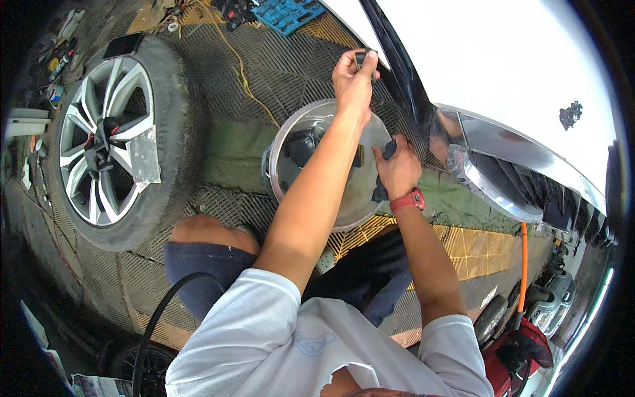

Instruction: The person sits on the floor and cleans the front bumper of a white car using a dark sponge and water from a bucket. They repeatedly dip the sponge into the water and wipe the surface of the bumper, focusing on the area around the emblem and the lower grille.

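My left hand (356, 81) reaches far forward over the bucket, its fingers closed round a small, thin dark piece (360, 59) beside the car's black lower trim (397, 63). What kind of piece it is cannot be made out. Lower and to the right, my right hand (401, 171), with a red watch at the wrist, grips a crumpled dark cloth (380, 192) at the right rim of the bucket. The round, pale bucket (276, 173) stands between my knees with cloudy water and a dark object (306, 147) in it; my left forearm hides part of its inside.
A wheel with a silver rim (92, 149) and black tyre (173, 132) lies on the left. The white car body (503, 59) overhangs the right, with a clear lamp (493, 188). A blue tool case (288, 14), a yellow cord (246, 83) and an orange hose (524, 264) are around.
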{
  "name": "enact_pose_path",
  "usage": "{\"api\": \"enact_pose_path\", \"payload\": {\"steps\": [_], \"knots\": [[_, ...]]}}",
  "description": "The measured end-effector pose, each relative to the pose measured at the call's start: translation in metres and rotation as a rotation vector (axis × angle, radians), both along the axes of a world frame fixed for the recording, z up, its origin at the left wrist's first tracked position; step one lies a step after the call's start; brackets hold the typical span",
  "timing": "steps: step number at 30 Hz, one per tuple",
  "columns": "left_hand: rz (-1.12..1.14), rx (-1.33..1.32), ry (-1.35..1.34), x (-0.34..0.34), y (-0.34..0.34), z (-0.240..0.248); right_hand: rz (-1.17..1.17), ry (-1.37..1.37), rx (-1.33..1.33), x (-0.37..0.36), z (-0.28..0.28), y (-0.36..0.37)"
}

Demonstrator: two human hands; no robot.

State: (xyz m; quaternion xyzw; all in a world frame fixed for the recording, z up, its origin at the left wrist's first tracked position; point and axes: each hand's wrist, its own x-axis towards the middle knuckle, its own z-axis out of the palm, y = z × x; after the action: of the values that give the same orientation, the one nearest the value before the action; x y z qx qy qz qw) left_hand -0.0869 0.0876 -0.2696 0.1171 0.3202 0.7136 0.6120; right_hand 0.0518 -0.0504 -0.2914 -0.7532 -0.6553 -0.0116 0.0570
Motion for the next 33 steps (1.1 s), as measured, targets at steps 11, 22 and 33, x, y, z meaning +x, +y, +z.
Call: {"api": "enact_pose_path", "payload": {"steps": [11,22,33], "knots": [[0.036,0.042,-0.041,0.0,0.011,-0.005,-0.002,0.001,0.008,0.0,-0.001,0.0],[0.054,-0.04,-0.149,0.012,0.008,-0.001,0.0,0.004,0.019,0.007,-0.007,-0.001],[0.073,-0.039,-0.092,0.013,0.005,0.0,-0.023,0.003,-0.014,0.002,0.001,0.002]]}}
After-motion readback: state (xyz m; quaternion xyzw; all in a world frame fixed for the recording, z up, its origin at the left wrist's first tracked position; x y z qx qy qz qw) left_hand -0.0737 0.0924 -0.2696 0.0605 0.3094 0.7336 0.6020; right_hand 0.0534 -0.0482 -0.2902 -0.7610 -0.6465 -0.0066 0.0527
